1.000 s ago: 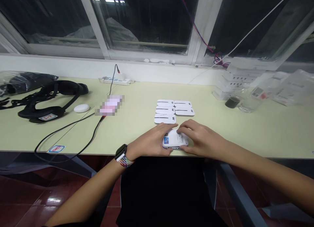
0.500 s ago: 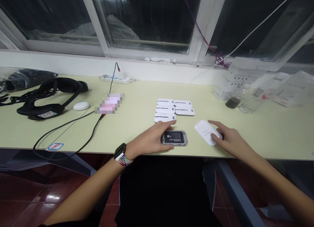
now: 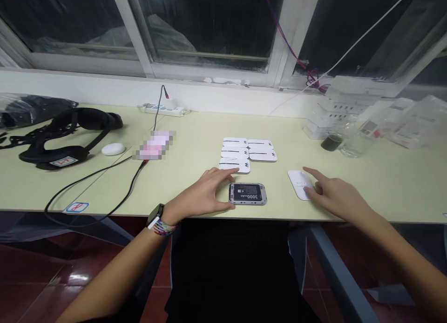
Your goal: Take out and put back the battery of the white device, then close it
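My left hand (image 3: 200, 195) has its thumb and fingers spread around the left end of a grey portable device, with a gap between palm and device. The device (image 3: 260, 198) lies flat on the table, its black 3000mAh battery (image 3: 246, 191) exposed. A thin white back cover (image 3: 296, 179) with small print is at the right, low at the tabletop. My right hand (image 3: 331, 195) has its thumb and index finger on the cover's right part, the other fingers curled. Beyond my left hand, several white devices (image 3: 261, 154) marked W lie in two columns; the left fingertips reach toward the nearest one.
A black headset (image 3: 63, 151), a white oval object (image 3: 113, 149), a blurred-out pink item (image 3: 153, 145) with a cable and a power strip (image 3: 164, 110) are at left. White boxes (image 3: 335, 110), a dark-lidded clear container (image 3: 331, 142) and plastic bags (image 3: 412, 123) stand at right.
My left hand has drawn back left from the device, its fingers wider apart. My right hand has shifted the white cover rightward and turned it a little.
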`<state>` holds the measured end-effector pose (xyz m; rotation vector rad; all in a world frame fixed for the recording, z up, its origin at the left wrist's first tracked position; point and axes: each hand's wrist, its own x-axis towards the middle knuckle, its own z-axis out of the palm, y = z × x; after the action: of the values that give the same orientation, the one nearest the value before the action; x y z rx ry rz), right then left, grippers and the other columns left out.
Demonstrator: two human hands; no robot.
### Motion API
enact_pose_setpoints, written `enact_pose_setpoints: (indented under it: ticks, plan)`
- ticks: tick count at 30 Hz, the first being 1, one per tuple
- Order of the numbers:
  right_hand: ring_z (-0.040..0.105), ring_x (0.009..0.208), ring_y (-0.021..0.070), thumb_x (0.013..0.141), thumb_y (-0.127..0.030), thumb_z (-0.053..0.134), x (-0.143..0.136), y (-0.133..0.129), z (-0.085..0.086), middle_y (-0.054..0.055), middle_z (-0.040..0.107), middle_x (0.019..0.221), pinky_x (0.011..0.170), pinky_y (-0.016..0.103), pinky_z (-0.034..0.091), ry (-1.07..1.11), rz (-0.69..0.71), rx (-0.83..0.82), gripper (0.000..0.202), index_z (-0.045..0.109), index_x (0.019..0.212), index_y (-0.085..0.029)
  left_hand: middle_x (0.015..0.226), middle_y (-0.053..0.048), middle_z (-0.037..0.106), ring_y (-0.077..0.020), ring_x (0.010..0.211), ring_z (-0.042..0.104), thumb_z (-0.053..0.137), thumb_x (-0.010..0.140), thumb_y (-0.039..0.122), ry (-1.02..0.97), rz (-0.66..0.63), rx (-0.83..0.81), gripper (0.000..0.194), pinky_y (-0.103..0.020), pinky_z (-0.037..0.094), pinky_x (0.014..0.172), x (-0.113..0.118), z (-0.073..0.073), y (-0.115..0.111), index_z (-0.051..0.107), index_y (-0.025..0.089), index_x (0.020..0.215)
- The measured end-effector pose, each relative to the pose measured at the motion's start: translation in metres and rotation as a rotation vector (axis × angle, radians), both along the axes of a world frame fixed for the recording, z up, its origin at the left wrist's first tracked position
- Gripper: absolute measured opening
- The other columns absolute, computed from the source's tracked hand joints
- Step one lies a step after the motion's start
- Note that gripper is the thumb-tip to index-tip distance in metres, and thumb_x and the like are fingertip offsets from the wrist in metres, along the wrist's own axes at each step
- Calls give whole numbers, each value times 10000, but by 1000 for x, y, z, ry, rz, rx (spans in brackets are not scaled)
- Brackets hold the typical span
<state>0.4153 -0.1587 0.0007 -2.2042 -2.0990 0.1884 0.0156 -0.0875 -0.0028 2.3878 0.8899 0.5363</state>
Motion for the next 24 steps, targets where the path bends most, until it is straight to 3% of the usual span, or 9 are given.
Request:
enact_pose_setpoints:
  ticks: [3,6,12,18,24]
  plan:
    - [653,686,252,1045,-428,420,-16,6,9,40,715,782,637,335,382,30,145,78,439,625,1362,-203,1416,-65,686,-348,1430,512,861,889,395,9,12,-16,917,-527,433,1210,1,0,0,390,352,1674]
    - [643,711,214,1040,-300,451,-52,16,20,26,703,777,687,316,398,123,440,56,268,662,1182,-217,1424,-62,677,-336,1429,510,873,885,394,15,22,-10,949,-515,416,1229,1,0,0,365,350,1685]
    - [551,673,139,971,-139,506,-129,53,25,-3,692,858,669,276,337,297,960,-12,181,662,1019,-219,1447,-58,668,-345,1450,506,873,883,433,16,33,-17,971,-518,413,1238,0,-2,-1,344,372,1696]
    - [436,584,120,895,-138,552,-156,79,18,-65,522,650,635,278,298,340,1071,-18,89,590,862,-212,1619,-72,540,-358,1511,464,879,859,471,24,74,-46,999,-511,420,1249,0,-1,-2,351,372,1701]
    - [376,597,124,860,-139,535,-162,79,24,-30,571,734,624,300,260,203,1124,5,80,570,849,-210,1584,-63,576,-353,1459,488,874,854,425,39,72,-26,1064,-505,436,1219,2,2,-2,279,370,1735]
